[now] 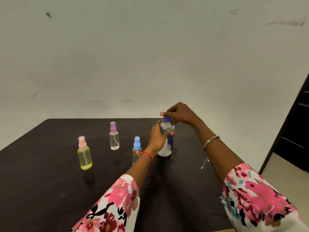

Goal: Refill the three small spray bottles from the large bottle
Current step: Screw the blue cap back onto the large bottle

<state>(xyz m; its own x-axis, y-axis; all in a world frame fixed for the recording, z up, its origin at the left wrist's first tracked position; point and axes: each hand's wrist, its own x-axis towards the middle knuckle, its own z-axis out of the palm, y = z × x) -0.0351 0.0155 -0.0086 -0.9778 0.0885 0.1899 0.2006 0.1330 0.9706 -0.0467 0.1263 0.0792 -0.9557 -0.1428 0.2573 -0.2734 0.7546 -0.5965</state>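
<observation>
The large clear bottle (167,141) stands upright on the dark table (50,190), right of centre, with a blue cap (166,119) on top. My left hand (158,138) wraps around its body. My right hand (179,114) pinches the blue cap from above. Three small spray bottles stand upright to the left, all capped: a yellow one with a pink cap (84,154), a clear one with a purple cap (114,136), and a clear one with a blue cap (137,149), partly hidden behind my left wrist.
A pale wall rises behind the table's far edge. A dark cabinet or door (297,131) stands at the right, past the table's right edge. Small white specks (204,164) lie on the table near my right forearm.
</observation>
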